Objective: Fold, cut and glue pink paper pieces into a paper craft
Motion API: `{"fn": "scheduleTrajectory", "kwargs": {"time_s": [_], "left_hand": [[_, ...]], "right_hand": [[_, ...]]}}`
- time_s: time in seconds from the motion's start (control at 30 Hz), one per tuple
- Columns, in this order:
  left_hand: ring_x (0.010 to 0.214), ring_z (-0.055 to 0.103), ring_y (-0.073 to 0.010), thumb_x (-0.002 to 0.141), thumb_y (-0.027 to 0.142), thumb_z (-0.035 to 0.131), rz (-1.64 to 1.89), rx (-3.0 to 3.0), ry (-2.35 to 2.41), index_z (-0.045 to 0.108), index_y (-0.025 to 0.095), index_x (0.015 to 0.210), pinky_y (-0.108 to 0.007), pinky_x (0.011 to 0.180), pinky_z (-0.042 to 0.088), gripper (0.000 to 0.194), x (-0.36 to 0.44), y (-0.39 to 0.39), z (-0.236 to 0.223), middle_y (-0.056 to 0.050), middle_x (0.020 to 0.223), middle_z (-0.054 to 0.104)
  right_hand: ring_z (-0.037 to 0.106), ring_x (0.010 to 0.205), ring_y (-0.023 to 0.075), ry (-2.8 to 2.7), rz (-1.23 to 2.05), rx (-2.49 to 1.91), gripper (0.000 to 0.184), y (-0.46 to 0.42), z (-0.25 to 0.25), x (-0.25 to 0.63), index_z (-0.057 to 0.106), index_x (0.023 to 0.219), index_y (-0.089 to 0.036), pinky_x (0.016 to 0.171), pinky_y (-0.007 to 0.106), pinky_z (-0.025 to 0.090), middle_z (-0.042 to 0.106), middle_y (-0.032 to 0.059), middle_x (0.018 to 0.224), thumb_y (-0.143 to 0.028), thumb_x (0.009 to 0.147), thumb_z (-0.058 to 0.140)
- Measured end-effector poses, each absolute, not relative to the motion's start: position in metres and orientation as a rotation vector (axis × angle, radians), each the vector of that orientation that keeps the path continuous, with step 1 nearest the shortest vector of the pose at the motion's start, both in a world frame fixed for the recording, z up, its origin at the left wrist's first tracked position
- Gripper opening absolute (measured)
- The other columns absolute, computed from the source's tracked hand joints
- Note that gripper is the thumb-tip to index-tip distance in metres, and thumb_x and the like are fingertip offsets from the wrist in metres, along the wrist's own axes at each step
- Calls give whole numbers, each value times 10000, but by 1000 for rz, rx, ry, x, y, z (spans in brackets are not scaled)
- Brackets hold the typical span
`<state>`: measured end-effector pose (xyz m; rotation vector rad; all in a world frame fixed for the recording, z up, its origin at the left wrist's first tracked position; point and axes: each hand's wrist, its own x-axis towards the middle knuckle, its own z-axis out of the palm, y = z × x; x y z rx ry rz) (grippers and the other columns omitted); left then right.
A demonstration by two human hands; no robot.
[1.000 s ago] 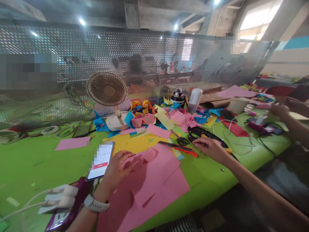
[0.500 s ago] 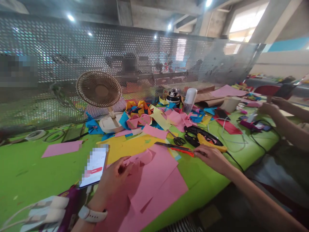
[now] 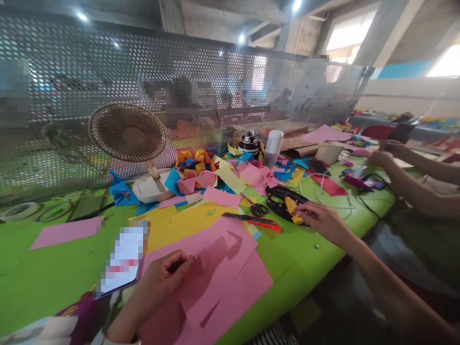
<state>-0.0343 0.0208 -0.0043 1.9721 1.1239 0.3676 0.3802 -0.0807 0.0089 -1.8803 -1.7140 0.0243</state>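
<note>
My left hand point(image 3: 170, 278) is above pink paper sheets point(image 3: 233, 287), its thumb and fingers pinched together. A tiny pale speck shows at the fingertips, and any pink paper held there blends into the sheets. My right hand point(image 3: 321, 220) is closed around a yellow tool that looks like a hot glue gun point(image 3: 292, 206), over a black tray-like holder point(image 3: 276, 196). The hand hides most of the tool. A craft knife point(image 3: 251, 220) with an orange-red handle lies left of my right hand. Black-handled scissors point(image 3: 258, 208) lie just behind the knife.
A phone point(image 3: 124, 258) lies left of my left hand, near a fan point(image 3: 138, 136). Folded coloured papers point(image 3: 201, 163), a black bottle point(image 3: 249, 143) and a white bottle point(image 3: 275, 143) stand along the perforated screen point(image 3: 215, 76). Another person's arms point(image 3: 406, 172) are at the right.
My right hand has let go of the craft knife and closed on the yellow tool. The pink folded strip in my left hand no longer shows clearly. The view has shifted right.
</note>
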Motion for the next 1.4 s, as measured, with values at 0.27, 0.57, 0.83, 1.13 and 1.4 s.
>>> {"fn": "scheduleTrajectory", "kwargs": {"time_s": [0.27,0.57,0.83,1.13,1.4], "left_hand": [[575,404,-116,809,475,470,320,1918,1095,523,178,670,-189,506,323,332,-28,16,3,37,602,455],[541,419,-111,816,477,456,270,1925,1088,494,172,618,-198,491,298,366,-29,13,3,35,570,467],[543,492,-125,810,492,457,258,1862,1084,565,172,722,-205,500,345,349,-25,12,9,22,592,546],[502,473,-108,820,464,464,340,1863,1087,565,175,695,-204,484,330,331,-28,12,6,28,565,549],[530,493,-114,832,467,450,356,1968,1066,543,172,655,-211,495,340,357,-30,10,4,17,571,560]], "right_hand": [[598,622,179,-1565,6,-1927,259,-85,11,401,661,885,-216,551,279,450,681,51,805,-393,827,482],[610,882,223,-1742,-103,-1960,219,-77,7,381,643,943,-234,760,334,464,643,55,981,-316,822,480],[608,890,212,-1787,-142,-1917,195,-74,0,376,645,895,-235,780,327,459,648,48,969,-313,832,477],[576,879,208,-2223,25,-1739,205,-34,-16,323,633,966,-235,781,322,442,614,58,914,-308,801,534],[588,789,192,-2170,73,-1783,153,-29,-2,321,641,791,-214,723,308,444,620,46,822,-294,807,512]]}}
